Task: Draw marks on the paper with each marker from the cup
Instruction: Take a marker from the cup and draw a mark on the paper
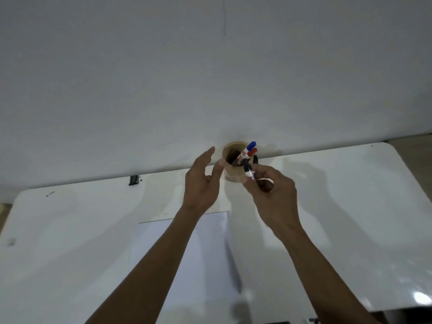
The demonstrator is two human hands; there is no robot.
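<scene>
A tan cup [234,174] stands at the far edge of the white table, against the wall. Two markers lean out of it to the right: one with a blue cap [251,144], one with a red cap [253,152]. My right hand [271,192] holds a black marker [248,170] just in front of the cup's mouth, its white tip end pointing toward me. My left hand [202,181] is beside the cup on its left, fingers spread, thumb touching the rim. A white sheet of paper [187,253] lies on the table nearer to me, partly under my left forearm.
The white table [350,218] has rounded corners and a glossy top. A small black clip [133,180] sits at its far edge on the left. A small dark smudge [50,194] marks the far left corner. A plain grey wall [210,66] rises behind the table.
</scene>
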